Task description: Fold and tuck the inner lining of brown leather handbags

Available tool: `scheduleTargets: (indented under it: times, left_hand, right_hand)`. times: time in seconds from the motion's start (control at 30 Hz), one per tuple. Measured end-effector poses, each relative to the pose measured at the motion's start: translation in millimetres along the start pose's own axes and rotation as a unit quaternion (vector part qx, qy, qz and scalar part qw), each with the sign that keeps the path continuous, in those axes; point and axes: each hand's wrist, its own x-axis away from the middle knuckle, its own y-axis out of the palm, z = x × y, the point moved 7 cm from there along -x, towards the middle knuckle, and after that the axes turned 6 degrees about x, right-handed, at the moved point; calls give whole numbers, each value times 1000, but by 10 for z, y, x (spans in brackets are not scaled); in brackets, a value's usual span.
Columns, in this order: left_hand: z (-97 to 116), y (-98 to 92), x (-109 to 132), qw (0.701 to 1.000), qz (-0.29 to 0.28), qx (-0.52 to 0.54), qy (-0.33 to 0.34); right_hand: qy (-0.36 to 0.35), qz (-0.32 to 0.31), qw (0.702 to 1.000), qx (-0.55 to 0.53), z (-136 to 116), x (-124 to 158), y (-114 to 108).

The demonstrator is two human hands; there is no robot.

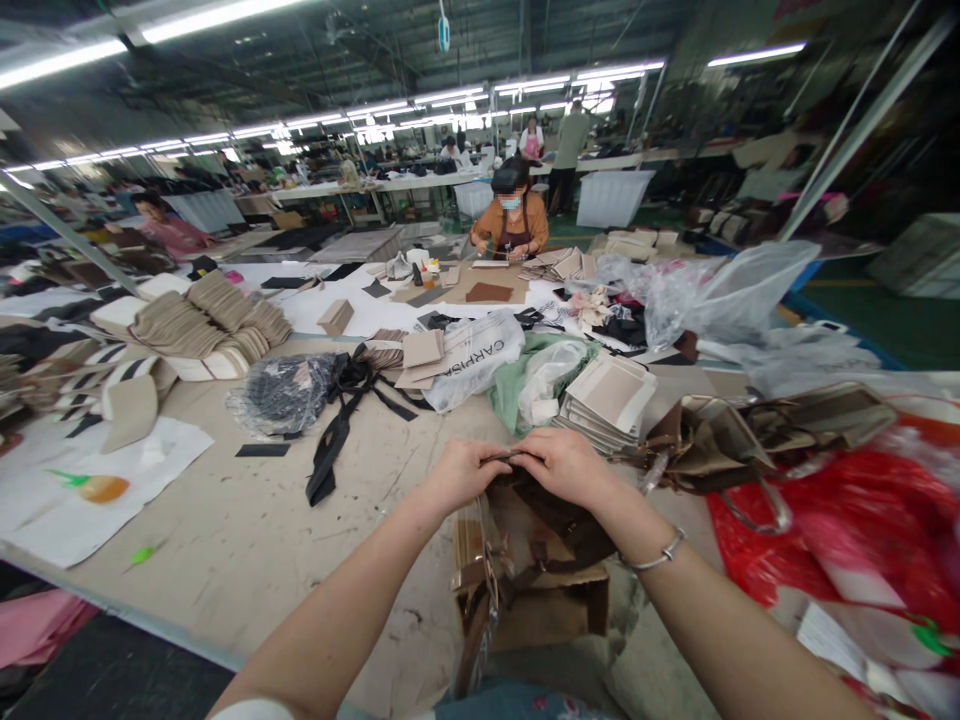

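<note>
Close to my body at the table's front edge is a brown handbag, partly covered by my arms. My left hand is closed, thumb and fingers pinching a thin dark edge at the top of the bag. Just beside it, my right hand pinches the same edge, fingers bent over it. The two sets of fingertips almost meet. Beyond the right hand lies a stack of beige panels with pale borders. More brown bag bodies lie to its right.
Red plastic covers the right side. Black straps and a wrapped black bundle lie left of centre. A glue bottle rests on white paper at left, before stacked beige pieces. A co-worker sits across the table.
</note>
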Motion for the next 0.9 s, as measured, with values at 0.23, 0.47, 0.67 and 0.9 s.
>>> scheduleTargets:
  times: [0.23,0.47,0.67,0.9]
  left_hand:
    - [2,1,-8,1000,-5,-3,8]
    - [48,-9,4,1000,3,5,4]
    - [27,-14,-7,1000,20,19,1]
    - [-16,-3,-25,998,37,49,0]
  right_hand:
    - [9,-1,1000,17,13,10,16]
    - [34,-4,998,52,-17,7,-29]
    - [49,-6,997,63,-8,7,-23]
    - [37,-28,998,46,4,-12,-17]
